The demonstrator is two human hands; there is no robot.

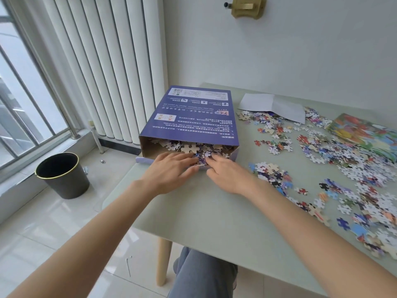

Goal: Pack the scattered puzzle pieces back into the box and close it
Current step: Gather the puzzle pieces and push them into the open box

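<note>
Puzzle box (191,117), purple with printed text, lies flat near the centre of the frame at the left end of a pale green table (193,211), its open end facing the viewer and showing pieces already heaped inside. Both hands meet at that opening: the left hand (169,171) lies with fingers straight and together, pressing a small clump of pieces (200,159) toward the mouth, while the right hand (225,173) has its fingers curled around the same clump from the other side. Many loose pieces (343,168) are spread over the right half of the frame, beside a white folded sheet (272,106) and a colourful picture card (365,132). The step in hand looks like pushing a gathered batch into the box; the task seems far from finished. Next, another pile probably needs sweeping over from the right.
</note>
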